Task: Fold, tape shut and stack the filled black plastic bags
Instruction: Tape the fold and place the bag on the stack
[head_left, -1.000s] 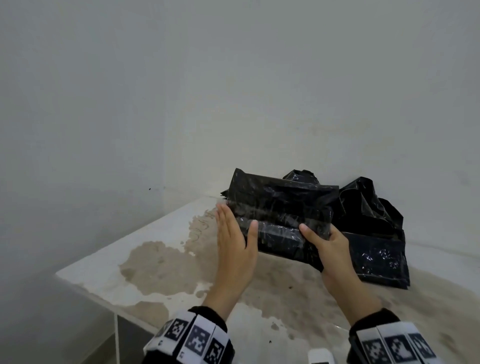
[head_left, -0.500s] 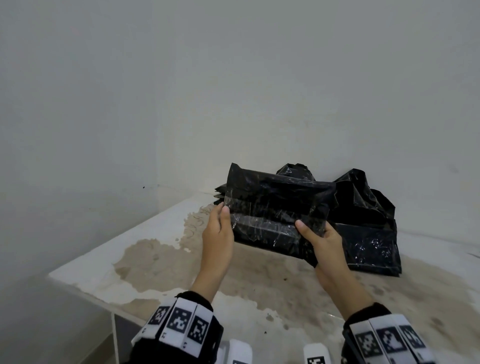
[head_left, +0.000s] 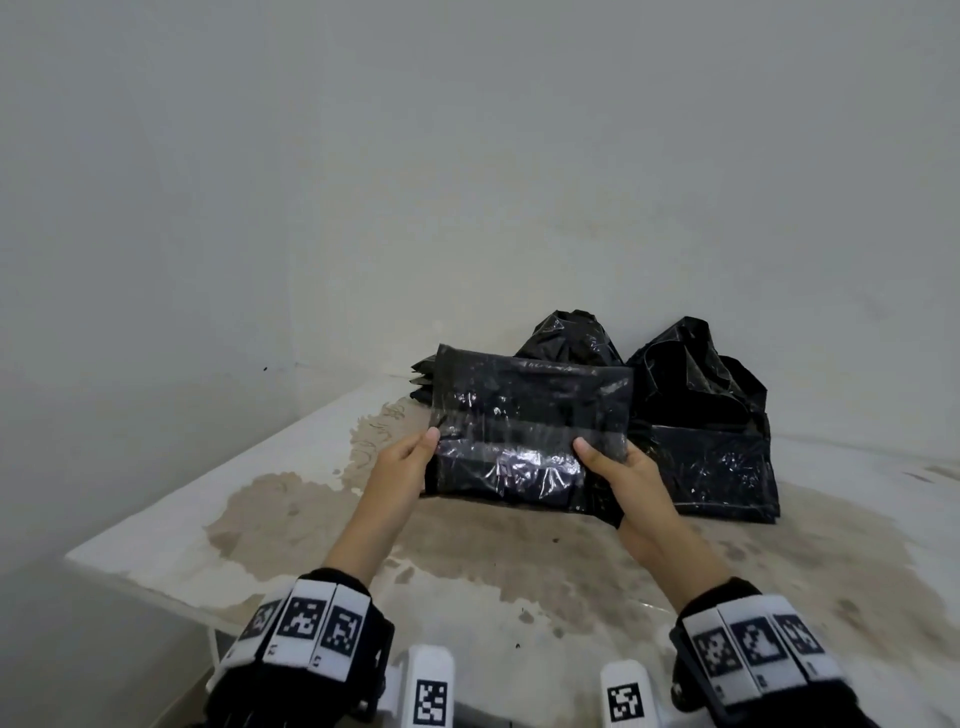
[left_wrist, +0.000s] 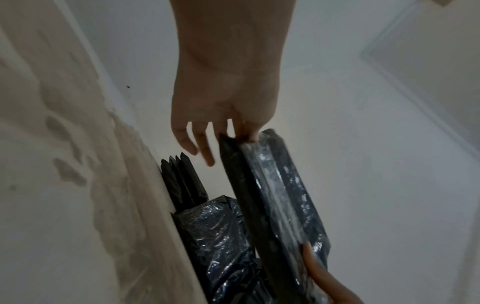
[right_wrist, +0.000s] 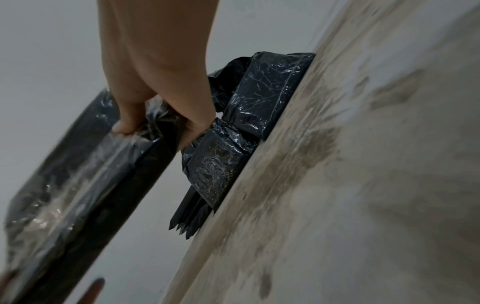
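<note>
Bag (head_left: 530, 431), folded flat with clear tape across its front, is held up above the stained bench (head_left: 519, 582), in front of the other black bags (head_left: 696, 415) by the wall. Left hand (head_left: 400, 467) pinches its left edge with thumb against forefinger, the other fingers (left_wrist: 205, 148) spread loose behind. Right hand (head_left: 628, 488) grips the right end, thumb on front, fingers curled behind

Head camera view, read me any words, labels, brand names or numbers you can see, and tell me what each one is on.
No readable text.
Wrist bands: black-and-white square code patterns only; tiny marks beneath them are too small to read.
Taped black bag held by the left hand and right hand: no print.
</note>
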